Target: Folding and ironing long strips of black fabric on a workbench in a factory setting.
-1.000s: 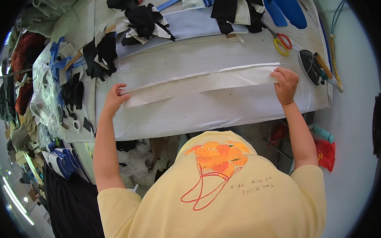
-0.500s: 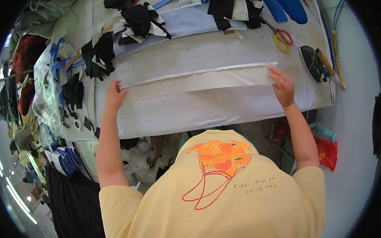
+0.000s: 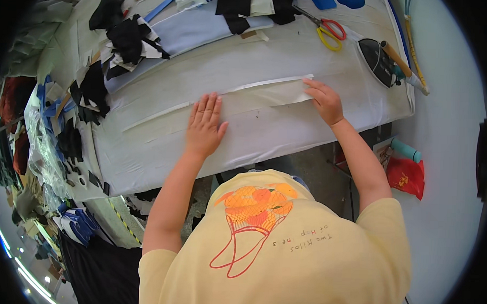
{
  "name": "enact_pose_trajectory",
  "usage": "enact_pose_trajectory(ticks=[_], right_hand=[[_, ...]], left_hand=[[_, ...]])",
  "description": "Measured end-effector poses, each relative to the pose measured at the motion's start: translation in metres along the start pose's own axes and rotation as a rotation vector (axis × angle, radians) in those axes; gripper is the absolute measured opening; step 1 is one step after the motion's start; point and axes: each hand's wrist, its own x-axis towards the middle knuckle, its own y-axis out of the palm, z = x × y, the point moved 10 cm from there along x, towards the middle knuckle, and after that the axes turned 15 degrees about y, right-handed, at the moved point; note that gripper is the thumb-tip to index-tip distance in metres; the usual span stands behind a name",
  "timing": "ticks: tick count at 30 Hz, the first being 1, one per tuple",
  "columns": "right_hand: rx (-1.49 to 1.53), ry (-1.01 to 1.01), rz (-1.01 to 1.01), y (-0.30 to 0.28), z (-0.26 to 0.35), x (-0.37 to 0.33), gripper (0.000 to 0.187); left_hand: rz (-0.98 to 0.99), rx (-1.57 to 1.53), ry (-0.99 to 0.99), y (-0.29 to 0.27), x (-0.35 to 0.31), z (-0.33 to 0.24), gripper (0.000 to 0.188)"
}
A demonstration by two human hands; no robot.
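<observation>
A long, narrow strip of white cloth (image 3: 261,93) lies across the white-covered table, with a brighter narrow band along its far edge. My left hand (image 3: 203,124) presses flat on the strip near its middle, fingers stretched out, hiding part of it. At the strip's right end is my right hand (image 3: 324,101), its fingers slightly bent and apart, fingertips touching the cloth. Beyond the right hand lie scissors (image 3: 330,35) with one red and one yellow handle. An iron (image 3: 376,62) with a wooden handle sits farther right.
Black and white cloth scraps (image 3: 128,41) are heaped at the far left, beside a folded light blue cloth (image 3: 199,30). More black and white pieces (image 3: 232,12) lie at the back. Clear plastic wrapping (image 3: 44,134) hangs at the left. A red bag (image 3: 406,176) is below the table's right side.
My left hand has left the strip's left end and now lies flat near its middle. My right hand stays at the right end. The whole view has shifted, moving the table leftward in the picture.
</observation>
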Motion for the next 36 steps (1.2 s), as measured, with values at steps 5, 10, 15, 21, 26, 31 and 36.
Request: enact_pose_trajectory(ticks=[5,10,15,21,26,31,36], right_hand=[[0.033,-0.007,-0.012,0.003,-0.011,0.001,0.025],[-0.014,-0.074,-0.089,0.004,-0.015,-0.001,0.025],[-0.101,-0.091,-0.144,0.001,-0.003,-0.005,0.027],[-0.119,-0.154,-0.139,0.017,0.017,-0.010,0.018],[-0.022,-0.026,-0.102,0.020,0.001,-0.011,0.016],[0.008,0.000,-0.117,0.020,0.009,-0.008,0.017],[0.038,-0.050,-0.112,0.028,0.026,-0.006,0.015]], left_hand=[[-0.010,0.018,0.060,0.011,0.037,-0.031,0.064],[-0.001,-0.014,0.149,0.023,0.073,-0.061,0.063],[0.002,-0.006,0.209,0.031,0.095,-0.087,0.065],[-0.052,-0.107,0.294,0.032,0.105,-0.098,0.055],[-0.300,-0.151,0.023,0.006,0.078,-0.059,0.042],[-0.290,-0.098,-0.047,0.002,0.068,-0.051,0.032],[-0.322,-0.114,-0.021,0.001,0.081,-0.063,0.032]])
